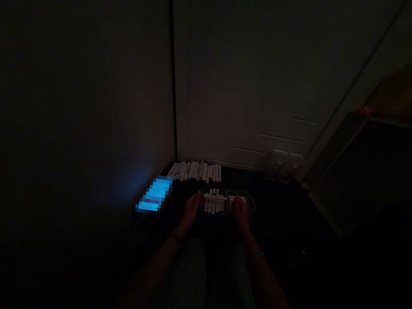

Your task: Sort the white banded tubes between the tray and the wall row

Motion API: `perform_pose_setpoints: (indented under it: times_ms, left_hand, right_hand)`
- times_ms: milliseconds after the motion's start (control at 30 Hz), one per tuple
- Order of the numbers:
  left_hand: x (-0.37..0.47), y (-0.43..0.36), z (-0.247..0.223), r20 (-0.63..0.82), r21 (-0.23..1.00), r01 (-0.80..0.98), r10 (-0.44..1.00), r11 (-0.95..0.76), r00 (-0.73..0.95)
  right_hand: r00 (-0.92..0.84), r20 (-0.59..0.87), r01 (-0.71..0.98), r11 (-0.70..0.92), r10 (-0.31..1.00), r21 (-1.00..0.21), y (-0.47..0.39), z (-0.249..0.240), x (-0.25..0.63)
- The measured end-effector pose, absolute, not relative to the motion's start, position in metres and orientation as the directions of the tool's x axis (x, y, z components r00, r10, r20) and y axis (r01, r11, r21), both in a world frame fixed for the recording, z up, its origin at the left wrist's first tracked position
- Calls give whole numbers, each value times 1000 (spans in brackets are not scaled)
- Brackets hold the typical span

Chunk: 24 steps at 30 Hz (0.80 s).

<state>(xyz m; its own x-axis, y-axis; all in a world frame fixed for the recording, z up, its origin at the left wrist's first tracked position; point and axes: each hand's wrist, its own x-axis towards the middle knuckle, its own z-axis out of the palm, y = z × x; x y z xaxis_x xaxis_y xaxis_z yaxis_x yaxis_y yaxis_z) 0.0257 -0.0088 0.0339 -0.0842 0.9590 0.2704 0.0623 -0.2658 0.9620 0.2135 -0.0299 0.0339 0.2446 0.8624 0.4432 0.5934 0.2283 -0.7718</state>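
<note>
slim white markers (pixel 212 206) point up-frame in a clear plastic case (pixel 226 206), lower centre; left hand (pixel 192 206) and right hand (pixel 241 214) at it, fingers' grip too dark to tell.

Worktop (pixel 278 212): black. Marker row (pixel 193 171), rear edge: white. Cased markers (pixel 211 206), near front edge: white. Screen (pixel 157 191), left edge: blue. Trousers (pixel 187 281): grey-green, ribbed.

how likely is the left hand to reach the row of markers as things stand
Probably yes: the row lies just beyond the left hand, nothing visible between them, and the case sits to its right, though it's dim.
</note>
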Motion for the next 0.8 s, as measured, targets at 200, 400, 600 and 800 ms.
perform_pose_setpoints:
  times_ms: [200,400,600,800]
  left_hand:
    - [26,-10,34,260,965,26,962,-259,-77]
    - [26,-12,37,259,966,31,961,-257,-93]
    - [27,-11,38,252,968,28,964,-250,-87]
    - [27,-11,37,259,966,22,965,-258,-42]
  right_hand:
    - [226,444,593,239,867,-769,-27,31,215]
    - [210,450,606,246,868,-756,-28,31,216]
    - [231,445,591,239,865,-771,-29,33,216]
    - [266,452,563,244,851,-790,-29,33,215]
